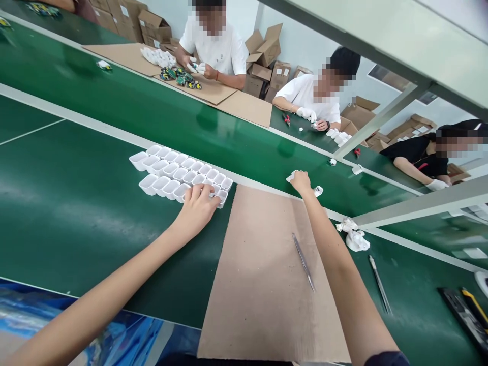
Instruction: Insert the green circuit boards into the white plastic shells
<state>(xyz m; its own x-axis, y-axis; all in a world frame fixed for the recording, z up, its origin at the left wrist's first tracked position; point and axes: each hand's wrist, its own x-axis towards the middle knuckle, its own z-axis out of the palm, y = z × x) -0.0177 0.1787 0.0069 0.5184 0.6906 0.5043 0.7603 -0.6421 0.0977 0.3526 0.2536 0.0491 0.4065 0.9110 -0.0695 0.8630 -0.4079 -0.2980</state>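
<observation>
Several small white plastic cups [163,183] stand in rows on the green bench, their hollow sides facing up. My left hand [199,204] lies over the near right end of these rows, its fingers bent and a little apart, touching the cups. Farther right, my right hand [302,181] reaches across to the green conveyor belt, with its fingers closed on a white plastic piece [292,176]. Just right of that wrist, another white piece [318,191] with a dark mark lies on the belt. Tweezers [304,262] rest on the cardboard sheet [263,274] between my arms.
Crumpled white material [357,240] and a slim metal tool [379,284] lie right of my forearm. A metal frame post [419,203] slants across the right side. Co-workers sit beyond the belt [236,129], near circuit boards [181,79] and cartons [267,51].
</observation>
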